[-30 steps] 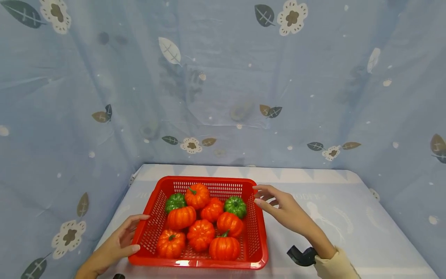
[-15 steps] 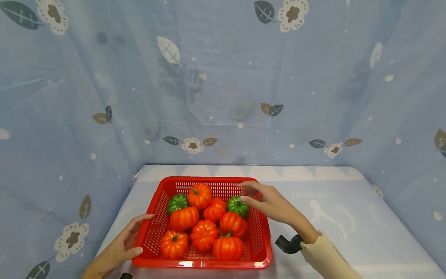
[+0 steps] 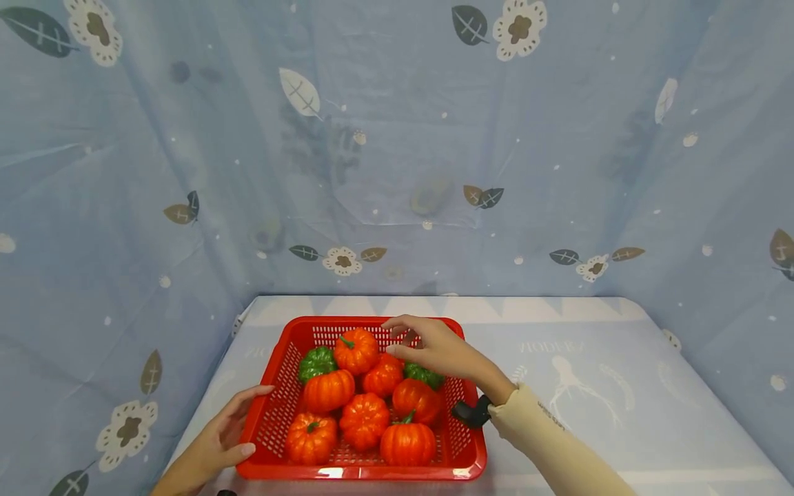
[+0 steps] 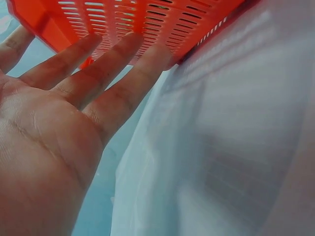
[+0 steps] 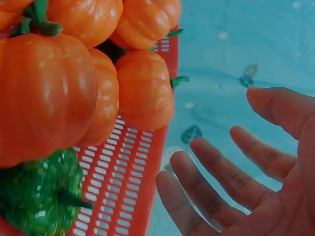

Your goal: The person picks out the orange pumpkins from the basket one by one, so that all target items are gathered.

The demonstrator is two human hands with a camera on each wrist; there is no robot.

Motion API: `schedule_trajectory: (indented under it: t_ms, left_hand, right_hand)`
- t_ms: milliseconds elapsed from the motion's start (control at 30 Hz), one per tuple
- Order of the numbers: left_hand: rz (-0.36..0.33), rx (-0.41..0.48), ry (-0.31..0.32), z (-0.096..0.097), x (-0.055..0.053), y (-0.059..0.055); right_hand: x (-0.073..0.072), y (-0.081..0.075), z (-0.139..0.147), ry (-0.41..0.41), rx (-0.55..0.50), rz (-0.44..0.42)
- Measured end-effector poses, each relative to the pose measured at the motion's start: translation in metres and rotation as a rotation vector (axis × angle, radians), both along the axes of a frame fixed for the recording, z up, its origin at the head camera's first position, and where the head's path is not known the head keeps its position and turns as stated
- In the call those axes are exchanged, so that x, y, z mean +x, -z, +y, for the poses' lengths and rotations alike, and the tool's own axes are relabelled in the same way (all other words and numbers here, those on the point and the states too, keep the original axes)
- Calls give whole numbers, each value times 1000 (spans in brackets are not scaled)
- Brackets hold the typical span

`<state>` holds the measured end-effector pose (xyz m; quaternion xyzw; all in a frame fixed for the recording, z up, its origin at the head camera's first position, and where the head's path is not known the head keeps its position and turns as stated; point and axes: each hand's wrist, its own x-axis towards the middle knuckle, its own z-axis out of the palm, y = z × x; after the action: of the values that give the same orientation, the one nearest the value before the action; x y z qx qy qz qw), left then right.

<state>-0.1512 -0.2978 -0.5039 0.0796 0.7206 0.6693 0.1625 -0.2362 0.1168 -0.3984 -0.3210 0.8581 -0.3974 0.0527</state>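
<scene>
A red plastic basket [image 3: 360, 472] with slotted walls holds several small orange-red toy pumpkins [image 3: 364, 421] and two green ones, a left green pumpkin [image 3: 318, 364] and a right green pumpkin [image 3: 424, 374]. At the basket's left side is my left hand [image 3: 218, 437], thumb and fingers spread along the rim. The left wrist view shows its fairly straight fingers [image 4: 110, 69] against the slotted wall. Over the basket's back right part hovers my right hand [image 3: 434, 348], fingers loosely bent, holding nothing. It partly covers the right green pumpkin. Between its fingertips [image 5: 179, 160] and the pumpkins there is a gap.
The basket stands on a table [image 3: 577, 386] with a pale blue and white patterned cover. A blue floral curtain [image 3: 397, 151] encloses the back and both sides. A black wrist device [image 3: 473, 412] sits beneath the right wrist, over the basket's right rim.
My right hand has moved left, from the basket's right rim to above the pumpkins at the back. My left hand has stayed by the left rim.
</scene>
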Motion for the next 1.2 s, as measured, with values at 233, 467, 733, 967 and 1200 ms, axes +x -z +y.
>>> schedule_trajectory:
  t_ms: [233,467,733,967,1200]
  left_hand:
    - [-5,-21,-26,3,0,-1]
    - [13,-16,-25,4,0,-1]
    - [11,-32,-43,3,1,0]
    - [21,-45,-53,1,4,-2]
    - [67,-54,0,-1,2,-5]
  right_hand:
    - [-14,6,-29,-63,44,7]
    - [-20,13,-51,-40,85,6]
    - [-24,18,-66,9,164,-11]
    - [-31,25,-73,20,219,-6]
    - [-32,27,-76,31,271,-24]
